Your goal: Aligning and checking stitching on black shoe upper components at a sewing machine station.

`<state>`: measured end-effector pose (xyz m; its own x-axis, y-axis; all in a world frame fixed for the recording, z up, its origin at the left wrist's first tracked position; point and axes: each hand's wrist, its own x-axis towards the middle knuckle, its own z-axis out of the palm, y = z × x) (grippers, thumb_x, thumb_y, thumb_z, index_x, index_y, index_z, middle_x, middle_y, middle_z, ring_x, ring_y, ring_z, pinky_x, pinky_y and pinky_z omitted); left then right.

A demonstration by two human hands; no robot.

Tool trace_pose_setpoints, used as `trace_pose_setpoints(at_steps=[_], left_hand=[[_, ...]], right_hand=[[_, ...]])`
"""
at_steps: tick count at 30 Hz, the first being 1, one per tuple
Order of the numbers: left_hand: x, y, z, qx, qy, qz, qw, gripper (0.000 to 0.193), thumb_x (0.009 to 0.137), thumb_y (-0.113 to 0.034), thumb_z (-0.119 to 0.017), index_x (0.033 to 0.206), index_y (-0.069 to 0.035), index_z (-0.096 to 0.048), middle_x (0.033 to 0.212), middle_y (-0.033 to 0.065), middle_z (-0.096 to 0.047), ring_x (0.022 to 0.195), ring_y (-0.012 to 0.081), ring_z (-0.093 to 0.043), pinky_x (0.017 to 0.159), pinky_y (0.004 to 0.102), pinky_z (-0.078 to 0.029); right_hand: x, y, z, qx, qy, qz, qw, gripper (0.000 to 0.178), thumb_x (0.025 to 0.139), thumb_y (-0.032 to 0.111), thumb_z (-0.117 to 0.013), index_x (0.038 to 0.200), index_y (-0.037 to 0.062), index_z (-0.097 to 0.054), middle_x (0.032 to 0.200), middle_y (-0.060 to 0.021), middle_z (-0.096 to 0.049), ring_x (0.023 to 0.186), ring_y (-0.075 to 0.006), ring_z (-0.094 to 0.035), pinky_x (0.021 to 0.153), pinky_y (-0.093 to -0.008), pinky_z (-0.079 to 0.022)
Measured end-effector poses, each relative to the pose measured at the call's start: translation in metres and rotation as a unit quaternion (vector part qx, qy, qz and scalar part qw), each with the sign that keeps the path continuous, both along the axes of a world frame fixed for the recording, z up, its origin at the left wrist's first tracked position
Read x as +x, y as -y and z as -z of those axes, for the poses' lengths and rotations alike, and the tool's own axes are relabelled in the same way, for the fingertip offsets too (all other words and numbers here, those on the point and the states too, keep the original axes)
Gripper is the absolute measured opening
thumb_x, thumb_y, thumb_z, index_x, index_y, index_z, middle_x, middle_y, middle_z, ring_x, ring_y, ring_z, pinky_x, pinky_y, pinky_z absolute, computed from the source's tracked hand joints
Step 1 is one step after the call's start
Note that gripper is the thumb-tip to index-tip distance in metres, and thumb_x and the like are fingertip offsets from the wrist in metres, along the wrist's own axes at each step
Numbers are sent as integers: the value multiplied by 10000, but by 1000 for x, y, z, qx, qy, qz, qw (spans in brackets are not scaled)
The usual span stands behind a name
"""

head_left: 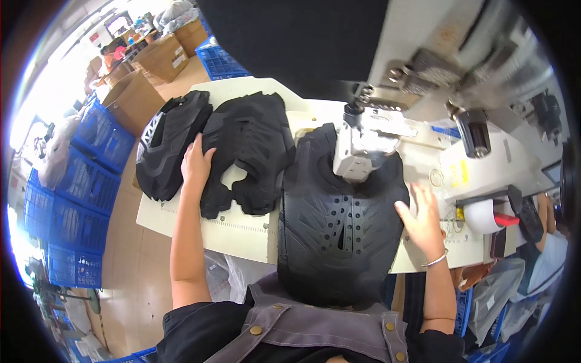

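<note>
A black moulded chest-protector panel (311,233), with rows of round holes and a slit down its middle, lies in front of me with its neck cutout under the sewing machine's head (356,154). My right hand (422,221) is beside the panel's right edge, fingers spread, holding nothing. To the left, my left hand (196,162) rests with fingers stretched out between a pile of black moulded pieces (163,157) and a second pile of black panels (251,133). It seems to touch the far-left pile's edge.
The piles sit on a pale machine table (242,233). The machine's dark arm hangs over its far side. Blue crates (88,181) line the left, with cardboard boxes (160,59) behind. A white roll (481,218) is at right. People sit farther off on both sides.
</note>
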<state>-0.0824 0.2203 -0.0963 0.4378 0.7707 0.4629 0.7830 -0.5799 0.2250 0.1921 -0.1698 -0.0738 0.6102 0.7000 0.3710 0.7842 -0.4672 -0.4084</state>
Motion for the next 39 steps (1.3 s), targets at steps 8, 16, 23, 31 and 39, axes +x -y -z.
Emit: trace_pose_setpoints(at_steps=[8,16,23,31,39], left_hand=[[59,154,-27,-117,60,312,941,648,705,-340,-681,1199,10,-449,1171,171,-468,1085,333,-437,927,382,-346],[79,149,-35,-148,31,316,937,541,635,-323,-737,1018,10,-548,789,77,-515,678,180,-466,638,290,-400],[76,154,-26,-315,272,214,884,228,806,-200,-631,819,-21,-490,671,11,-493,613,60,-469,550,226,-390],[63,190,-32,-627,304,438,568,393,824,-104,-596,1170,13,-453,1068,55,-549,1014,140,-494,899,286,-382],[83,208,-92,-689,436,319,484,331,851,-42,-440,1141,116,-416,1010,262,-563,901,317,-598,751,387,-524]], right_hand=[[-16,-4,5,83,-42,9,996,446,667,165,-699,1030,-35,-536,1047,-146,-528,973,-296,-488,868,-371,-381],[0,-18,-3,63,-79,-32,994,422,644,172,-718,1001,7,-565,959,-113,-530,934,-273,-481,838,-355,-387],[11,-23,5,86,-132,-21,987,157,729,85,-648,811,12,-536,873,-92,-556,653,-171,-498,672,-267,-419],[-5,-30,-40,372,-458,-15,807,113,901,162,-450,859,71,-503,728,50,-431,694,-28,-390,641,-169,-318],[12,-46,-57,449,-638,-100,617,317,918,231,-408,1052,-21,-547,913,-41,-604,798,-95,-564,754,-224,-454]])
